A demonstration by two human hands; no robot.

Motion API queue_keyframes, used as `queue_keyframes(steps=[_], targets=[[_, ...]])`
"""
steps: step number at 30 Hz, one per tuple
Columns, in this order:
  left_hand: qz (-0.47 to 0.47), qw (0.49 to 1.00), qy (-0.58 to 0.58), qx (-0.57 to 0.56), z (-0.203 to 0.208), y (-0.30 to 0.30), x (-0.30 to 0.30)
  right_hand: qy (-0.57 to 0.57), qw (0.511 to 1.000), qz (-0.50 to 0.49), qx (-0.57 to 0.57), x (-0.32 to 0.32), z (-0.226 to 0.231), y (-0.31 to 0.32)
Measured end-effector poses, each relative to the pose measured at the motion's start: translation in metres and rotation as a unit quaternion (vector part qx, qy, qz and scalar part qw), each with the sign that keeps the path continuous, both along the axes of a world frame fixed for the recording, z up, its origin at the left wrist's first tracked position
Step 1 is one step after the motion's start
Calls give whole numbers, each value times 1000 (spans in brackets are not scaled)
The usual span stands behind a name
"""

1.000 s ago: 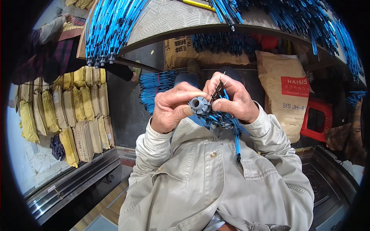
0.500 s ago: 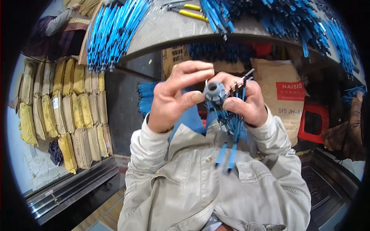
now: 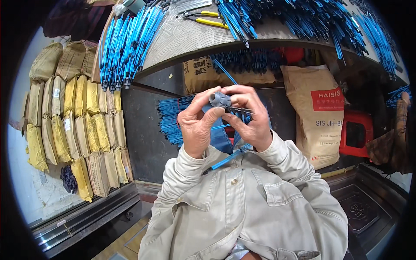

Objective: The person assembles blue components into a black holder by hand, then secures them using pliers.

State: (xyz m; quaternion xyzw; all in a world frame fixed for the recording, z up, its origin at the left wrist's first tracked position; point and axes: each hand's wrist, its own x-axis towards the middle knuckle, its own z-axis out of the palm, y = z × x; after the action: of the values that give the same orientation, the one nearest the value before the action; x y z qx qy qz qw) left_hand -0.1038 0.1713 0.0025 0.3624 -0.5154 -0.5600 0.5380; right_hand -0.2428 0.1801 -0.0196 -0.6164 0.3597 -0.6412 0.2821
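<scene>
Spread half a second ago, the left hand (image 3: 195, 125) has closed in on the gray hub (image 3: 221, 99). Above, we see the worktable (image 3: 173, 32) cut off by the upper edge; the hands hide much of the blue strips (image 3: 228, 160) jutting out around them. We find the left hand pinching the hub, the right hand (image 3: 252, 121) curled about thin dark stems (image 3: 239, 111), its exact grip hidden from us. The hub sits between both hands, open end leftward.
</scene>
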Motion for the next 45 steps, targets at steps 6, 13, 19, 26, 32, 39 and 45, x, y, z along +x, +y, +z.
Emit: queue_keyframes(steps=[6,13,19,26,32,39,45], targets=[[42,997,-30,-52,-7,1,3,25,999,-34,-4,0,-14,5],[25,997,-36,-68,-1,-3,2,52,986,143,73,-27,-8,-20],[32,998,-31,-48,-2,-4,2,-119,934,268,203,-22,-10,-25],[47,995,-67,-58,-1,-5,1,-229,905,319,164,-20,-8,-32],[36,993,-85,-67,0,-5,1,-140,930,314,133,-25,-3,-29],[-1,996,-59,-64,1,0,-1,-150,945,265,118,-15,-7,-16],[63,994,-54,-76,-4,9,-8,-88,983,138,83,-5,-24,-7]])
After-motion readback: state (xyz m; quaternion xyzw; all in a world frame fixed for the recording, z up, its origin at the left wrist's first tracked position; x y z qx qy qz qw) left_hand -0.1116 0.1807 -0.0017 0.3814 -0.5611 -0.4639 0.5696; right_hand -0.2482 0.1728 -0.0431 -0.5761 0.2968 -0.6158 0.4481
